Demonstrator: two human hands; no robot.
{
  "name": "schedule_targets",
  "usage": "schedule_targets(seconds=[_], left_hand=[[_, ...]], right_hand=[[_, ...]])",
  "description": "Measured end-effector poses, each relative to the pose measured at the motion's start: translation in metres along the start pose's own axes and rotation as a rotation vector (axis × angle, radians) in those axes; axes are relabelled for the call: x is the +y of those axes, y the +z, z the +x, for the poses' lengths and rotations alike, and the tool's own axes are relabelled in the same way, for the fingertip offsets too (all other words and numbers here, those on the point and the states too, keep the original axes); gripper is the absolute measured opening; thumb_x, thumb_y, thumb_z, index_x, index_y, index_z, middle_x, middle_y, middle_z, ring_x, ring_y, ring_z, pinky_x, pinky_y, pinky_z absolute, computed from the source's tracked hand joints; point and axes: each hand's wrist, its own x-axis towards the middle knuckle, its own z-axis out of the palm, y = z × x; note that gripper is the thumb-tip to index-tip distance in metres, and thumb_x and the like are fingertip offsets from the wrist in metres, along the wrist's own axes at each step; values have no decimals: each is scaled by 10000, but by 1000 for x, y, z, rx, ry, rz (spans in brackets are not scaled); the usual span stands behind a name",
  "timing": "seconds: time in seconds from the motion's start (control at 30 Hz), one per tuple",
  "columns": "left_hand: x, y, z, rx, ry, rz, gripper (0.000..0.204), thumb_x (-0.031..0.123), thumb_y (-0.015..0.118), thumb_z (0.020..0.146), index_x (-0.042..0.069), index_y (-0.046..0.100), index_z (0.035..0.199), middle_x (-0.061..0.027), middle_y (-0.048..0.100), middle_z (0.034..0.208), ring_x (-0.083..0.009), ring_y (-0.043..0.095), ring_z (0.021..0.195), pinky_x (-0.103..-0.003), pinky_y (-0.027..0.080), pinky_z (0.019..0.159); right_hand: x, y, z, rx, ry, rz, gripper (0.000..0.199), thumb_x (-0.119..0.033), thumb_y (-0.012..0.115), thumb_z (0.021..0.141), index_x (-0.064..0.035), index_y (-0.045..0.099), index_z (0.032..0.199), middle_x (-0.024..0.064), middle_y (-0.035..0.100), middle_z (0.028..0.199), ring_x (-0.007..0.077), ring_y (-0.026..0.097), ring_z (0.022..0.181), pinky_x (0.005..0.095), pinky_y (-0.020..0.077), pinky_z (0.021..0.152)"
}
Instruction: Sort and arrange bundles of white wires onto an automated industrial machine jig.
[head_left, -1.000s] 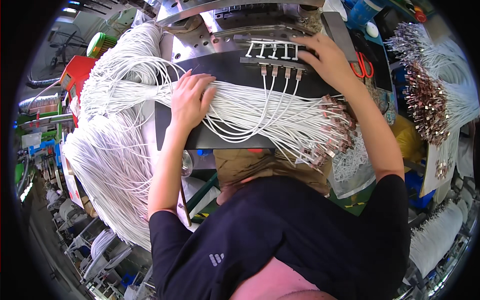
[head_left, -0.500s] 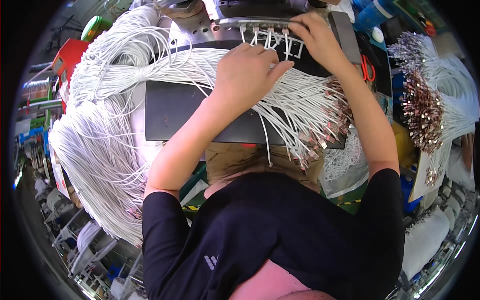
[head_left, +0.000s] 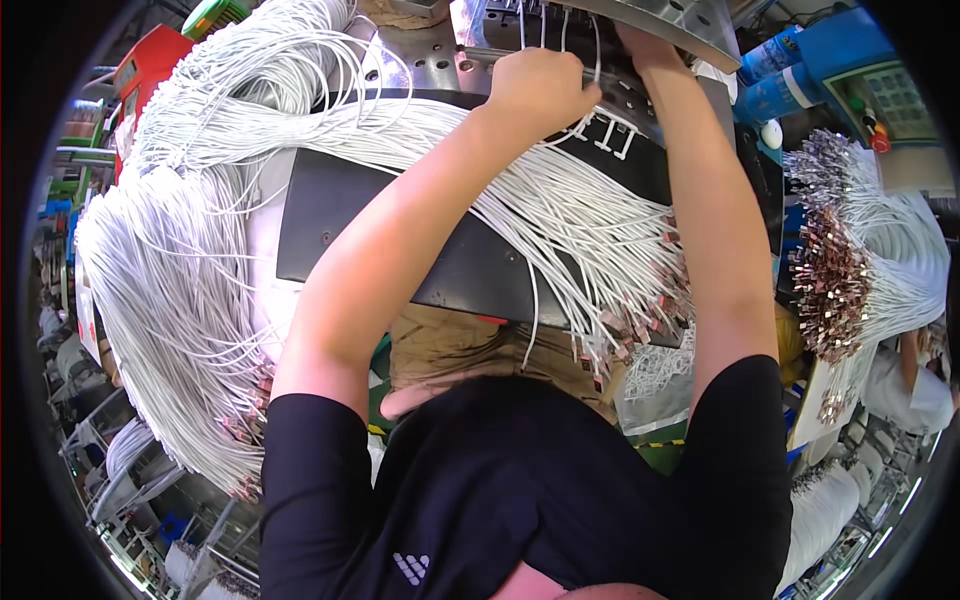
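My left hand [head_left: 540, 90] is curled at the top of the bench, knuckles up, its fingertips out of sight. Several thin white cables [head_left: 566, 32] run down from the metal machine into it and past its thumb. My right hand [head_left: 643, 45] reaches in beneath a thick metal plate [head_left: 668, 22], which hides its fingers. Close under my left hand lies a white ladder-shaped plastic piece [head_left: 606, 133]. A large bundle of white cables [head_left: 560, 190] with brownish metal connector ends [head_left: 665, 275] spreads across the black board [head_left: 345, 215] beneath my forearms.
Thick white cable coils [head_left: 165, 260] hang over the left side. On the right hangs another bundle with brown connectors [head_left: 830, 270]. Blue cylinders [head_left: 775, 95] stand at the far right, and a clear bag of white scraps [head_left: 655, 385] sits below the board.
Both hands have moved farther away from me. The strip holding a row of cable ends has gone in toward the machine, and my right hand has slipped under the metal plate. The view has shifted.
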Motion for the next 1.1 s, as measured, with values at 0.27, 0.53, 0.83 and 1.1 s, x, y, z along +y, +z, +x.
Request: schedule_targets(seconds=[0.27,0.53,0.83,1.1], left_hand=[[-24,-14,24,9,-79,-280,369,377,618,862,28,737,858,-196,711,832,-409,670,872,-480,540,819],[-79,14,25,621,356,40,256,198,563,859,-1,700,941,-200,692,1051,-350,628,1058,-491,477,927],[-72,13,21,583,351,148,356,161,584,816,41,691,1134,-162,687,1098,-331,620,1078,-480,468,932],[-48,13,19,596,290,124,359,165,594,796,73,692,1129,-137,685,1107,-303,623,1078,-471,459,934]], right_hand=[[5,-18,-32,-332,-200,-2,401,-298,512,990,31,599,1201,252,623,1192,406,576,1137,444,459,975],[-83,-73,-73,-253,-535,-160,514,-401,503,993,29,570,1267,241,589,1294,391,537,1239,444,405,1057],[-101,-64,-67,-518,-173,-37,624,-446,531,961,40,511,1351,250,524,1385,375,458,1325,447,298,1151],[-88,-56,-76,-159,-391,75,545,-351,582,914,54,565,1279,265,598,1246,383,549,1204,489,360,1093]])
